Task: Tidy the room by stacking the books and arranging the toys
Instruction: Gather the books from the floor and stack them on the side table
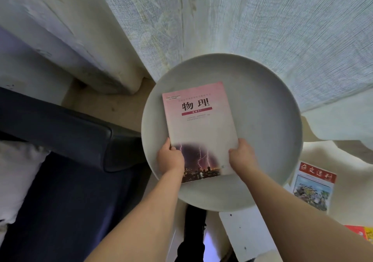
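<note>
My left hand (pixel 170 157) and right hand (pixel 242 155) each grip a near corner of the pink physics book (pixel 198 129) — it lies over the round grey table (pixel 272 120). Right of the table, a magazine (pixel 312 189); beyond, pale curtains (pixel 262 19).

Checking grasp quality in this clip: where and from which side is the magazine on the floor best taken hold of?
Judging from its pose, the magazine lies flat and face up to the right of the round table, so nothing sticks up to pinch. Probably best to come from above on the right side and slip fingers under its near long edge, thumb on the cover.
</note>
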The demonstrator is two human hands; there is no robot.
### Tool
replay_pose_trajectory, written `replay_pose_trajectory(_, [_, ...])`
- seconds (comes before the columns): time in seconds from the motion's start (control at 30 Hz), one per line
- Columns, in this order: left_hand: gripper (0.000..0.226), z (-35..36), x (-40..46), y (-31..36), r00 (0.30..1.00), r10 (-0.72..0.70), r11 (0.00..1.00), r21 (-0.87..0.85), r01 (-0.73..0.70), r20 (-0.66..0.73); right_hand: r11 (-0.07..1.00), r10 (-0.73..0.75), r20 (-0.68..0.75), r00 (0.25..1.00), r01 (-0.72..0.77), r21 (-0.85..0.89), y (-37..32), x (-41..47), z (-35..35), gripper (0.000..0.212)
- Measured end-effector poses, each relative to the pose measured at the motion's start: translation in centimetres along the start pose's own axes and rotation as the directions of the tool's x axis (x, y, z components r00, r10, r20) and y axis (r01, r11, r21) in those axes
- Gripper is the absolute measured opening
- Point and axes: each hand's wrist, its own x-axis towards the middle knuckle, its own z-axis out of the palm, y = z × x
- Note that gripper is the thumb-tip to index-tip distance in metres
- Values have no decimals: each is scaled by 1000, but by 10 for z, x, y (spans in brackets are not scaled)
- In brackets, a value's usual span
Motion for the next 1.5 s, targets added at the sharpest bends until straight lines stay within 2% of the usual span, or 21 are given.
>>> replay_pose_trajectory(0.1, [43, 0, 4, -3, 997, 52, 973, 228, -38, -57, 984, -107, -124, 986, 87, -158, 10, -2, 8, 25])
replay_pose_trajectory(0.23, [39, 0, 6, -10, 993, 118, 954, 277, -112, -5, 982, -140, -172, 975, 115, -146, 18, -4, 13, 30])
replay_pose_trajectory(0.37, [37, -1, 9, -6, 993, 122, 959, 257, -117, 0, 992, -105, -70, 992, 99, -80, 16, 2, 6, 33])
replay_pose_trajectory(0.47, [33, -6, 2, 4, 999, 38, 967, 253, -34, -12, 998, -64, 61, 996, 64, 2, 12, -2, -11, 51])
replay_pose_trajectory(0.53, [35, -8, -8, 13, 999, -20, 965, 260, 30, -40, 998, -57, 89, 994, 57, 7, 10, -14, -27, 60])
replay_pose_trajectory(0.6, [40, -7, -26, 22, 1000, 14, 959, 284, -9, -15, 997, -72, 74, 995, 73, -20, 12, -29, -47, 61])
replay_pose_trajectory(0.67, [44, -2, -49, 30, 990, 121, 941, 309, -136, 67, 997, -74, 62, 995, 76, -25, 18, -44, -69, 57])
replay_pose_trajectory(0.77, [48, 6, -97, 46, 928, 288, 862, 357, -359, 238, 1000, -29, 58, 998, 29, -1, 34, -71, -107, 56])
replay_pose_trajectory(0.83, [49, 12, -138, 58, 850, 375, 777, 374, -506, 371, 999, 0, 44, 999, -2, 40, 51, -96, -135, 58])
replay_pose_trajectory(0.97, [46, 23, -194, 64, 704, 458, 598, 399, -696, 542, 994, 37, 8, 999, -37, 102, 87, -133, -169, 60])
replay_pose_trajectory(1.07, [46, 32, -234, 64, 631, 482, 519, 382, -764, 607, 986, 84, -5, 996, -82, 148, 125, -157, -192, 62])
replay_pose_trajectory(1.13, [46, 39, -254, 60, 610, 489, 494, 378, -783, 624, 978, 131, -11, 991, -127, 163, 153, -168, -200, 62])
replay_pose_trajectory(1.27, [48, 55, -282, 44, 584, 466, 440, 399, -804, 665, 945, 216, -23, 976, -203, 256, 206, -183, -204, 44])
replay_pose_trajectory(1.4, [48, 76, -307, 37, 542, 421, 376, 404, -834, 727, 925, 202, -48, 978, -174, 337, 229, -203, -211, 61])
replay_pose_trajectory(1.5, [49, 97, -328, 30, 526, 406, 354, 402, -844, 748, 908, 195, -10, 981, -176, 381, 256, -202, -214, 72])
